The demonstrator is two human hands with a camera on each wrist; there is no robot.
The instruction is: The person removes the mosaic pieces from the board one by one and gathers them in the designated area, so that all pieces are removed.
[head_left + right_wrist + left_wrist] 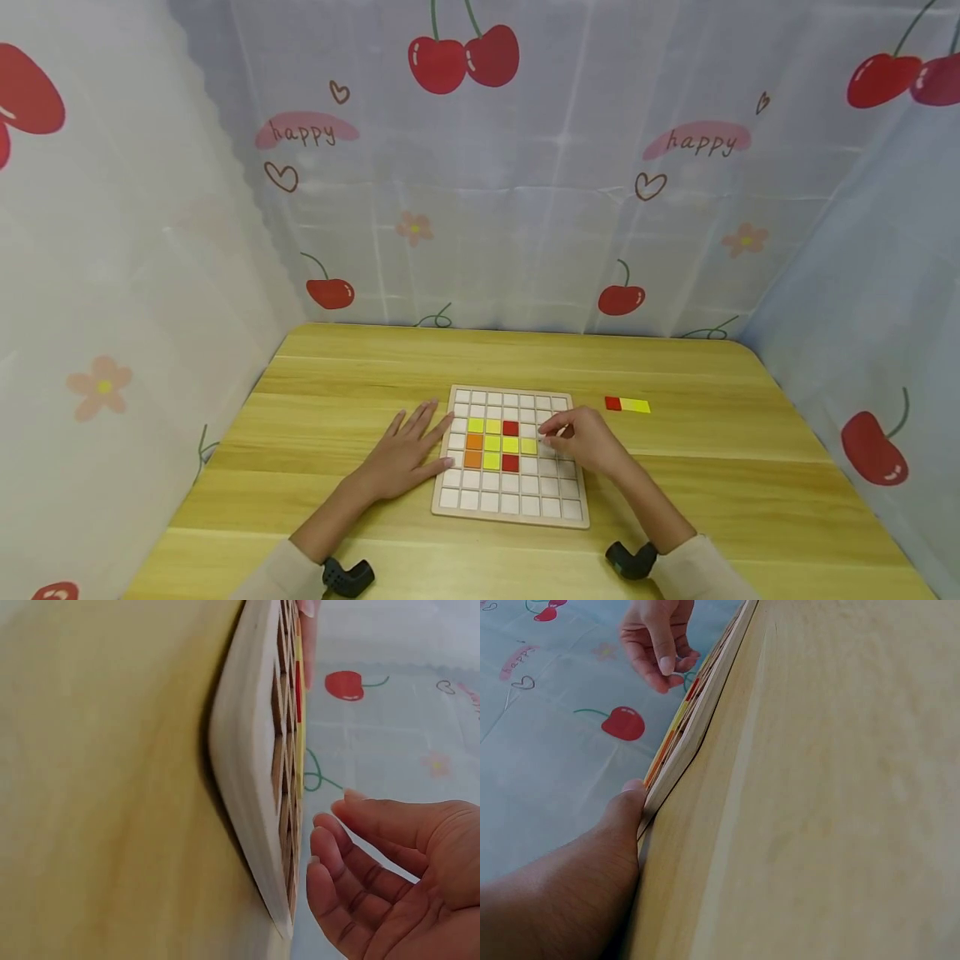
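Observation:
A square wooden grid board (510, 518) with pale cells lies on the table. Near its middle sits a cluster of coloured square tiles: several yellow tiles (492, 444), orange tiles (474, 442) in the left column, and two red tiles (511, 428) to the right. My left hand (408, 454) rests with spread fingers at the board's left edge, its thumb touching the frame. Over the right side of the board hovers my right hand (585, 437), close to the rightmost yellow tile (528, 447). In the right wrist view the fingers (367, 874) are loosely bent, with nothing between them.
To the right of the board, a red tile (612, 403) and yellow tiles (635, 406) lie in a short row on the wooden table (360, 367). A cherry-print curtain (480, 183) surrounds the table at the back and sides.

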